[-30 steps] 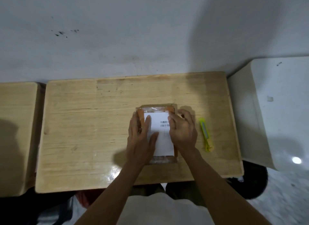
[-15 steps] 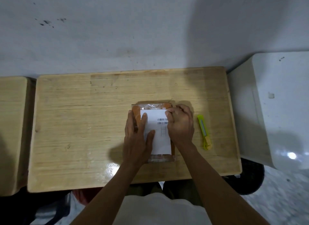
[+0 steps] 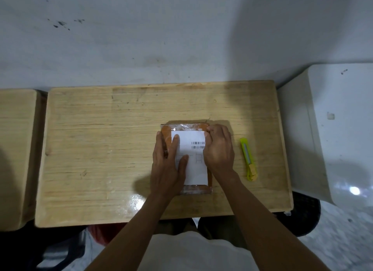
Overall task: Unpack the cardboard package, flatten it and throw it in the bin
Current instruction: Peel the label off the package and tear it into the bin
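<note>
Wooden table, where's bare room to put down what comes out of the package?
The wooden table is bare across its whole left half, left of the left hand, and along the far strip behind the package. It is crowded on the right: the right hand and the yellow cutter leave narrow gaps.

The cardboard package (image 3: 186,127) lies flat on the wooden counter (image 3: 101,149), right of its middle and nearer the front edge. It is a small orange-brown rectangle, its long side running away from the person, wrapped in glossy clear tape that catches the light at both short ends. A white label (image 3: 193,161) with two barcodes covers most of its top face. The package is still sealed and unflattened.
</note>
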Available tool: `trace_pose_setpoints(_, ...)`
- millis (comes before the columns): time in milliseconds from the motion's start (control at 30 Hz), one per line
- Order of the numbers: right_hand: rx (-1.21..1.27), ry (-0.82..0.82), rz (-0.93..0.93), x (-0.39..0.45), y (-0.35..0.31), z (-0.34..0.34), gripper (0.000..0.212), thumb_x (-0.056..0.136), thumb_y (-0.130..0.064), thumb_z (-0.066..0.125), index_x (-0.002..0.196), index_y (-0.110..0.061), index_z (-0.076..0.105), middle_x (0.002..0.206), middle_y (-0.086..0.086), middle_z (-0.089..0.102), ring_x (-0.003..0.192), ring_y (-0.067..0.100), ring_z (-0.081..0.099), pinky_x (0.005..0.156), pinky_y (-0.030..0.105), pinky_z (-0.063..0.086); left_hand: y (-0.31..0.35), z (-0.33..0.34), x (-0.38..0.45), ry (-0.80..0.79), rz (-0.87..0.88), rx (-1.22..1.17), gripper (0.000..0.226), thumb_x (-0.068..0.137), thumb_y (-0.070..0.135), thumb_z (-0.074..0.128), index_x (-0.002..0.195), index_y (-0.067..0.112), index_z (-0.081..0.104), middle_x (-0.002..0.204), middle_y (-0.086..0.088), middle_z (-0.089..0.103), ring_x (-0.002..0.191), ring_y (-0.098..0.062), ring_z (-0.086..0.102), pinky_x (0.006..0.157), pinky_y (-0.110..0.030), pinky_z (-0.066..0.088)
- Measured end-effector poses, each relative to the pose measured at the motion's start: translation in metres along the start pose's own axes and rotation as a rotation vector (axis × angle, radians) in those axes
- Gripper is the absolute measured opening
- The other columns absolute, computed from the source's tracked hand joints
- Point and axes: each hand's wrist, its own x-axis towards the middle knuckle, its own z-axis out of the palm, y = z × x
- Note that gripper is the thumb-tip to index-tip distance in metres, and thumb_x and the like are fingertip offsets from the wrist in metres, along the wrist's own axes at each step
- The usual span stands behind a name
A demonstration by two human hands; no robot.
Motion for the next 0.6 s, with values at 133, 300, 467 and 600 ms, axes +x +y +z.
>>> trace_pose_setpoints(133,-0.013,0.020,-0.059,-0.003,0.005,-0.001,0.015,0.096,-0.018,0.053,0.098,-0.008,0.064,0.110,0.007,0.062,0.106,0.027,0.057,0.075,0.037,0.051,-0.001,0.002,-0.001,0.002,0.005,-0.003,0.066,0.098,0.048,0.044,0.157,0.026,0.025,0.166,-0.014,-0.002,0.150,-0.036,0.017,0.111,-0.038,0.028)
trace_pose_setpoints(300,-0.153,-0.005,0.030,0.000,-0.006,0.002,0.017,0.097,-0.017,0.051,0.101,-0.007,0.064,0.121,0.005,0.059,0.114,0.026,0.054,0.070,0.031,0.043,0.000,0.002,-0.001,0.003,0.001,0.000,0.067,0.098,0.049,0.043,0.157,0.025,0.024,0.166,-0.014,-0.002,0.150,-0.035,0.018,0.108,-0.037,0.031)
trace_pose_setpoints(467,-0.321,-0.051,0.039,-0.001,-0.009,0.012,0.020,0.095,-0.013,0.048,0.112,-0.005,0.055,0.119,0.010,0.054,0.111,0.028,0.055,0.068,0.037,0.052,0.000,0.004,-0.002,0.013,0.009,-0.001,0.067,0.098,0.048,0.044,0.157,0.024,0.024,0.166,-0.016,0.001,0.148,-0.038,0.023,0.106,-0.039,0.037)
trace_pose_setpoints(600,-0.174,0.012,-0.033,-0.004,-0.001,0.008,0.019,0.099,-0.015,0.043,0.110,-0.011,0.058,0.114,0.007,0.058,0.109,0.027,0.056,0.068,0.037,0.050,0.000,0.003,-0.002,0.017,0.001,-0.001,0.067,0.099,0.044,0.049,0.157,0.024,0.023,0.166,-0.016,0.000,0.148,-0.037,0.023,0.107,-0.044,0.041)
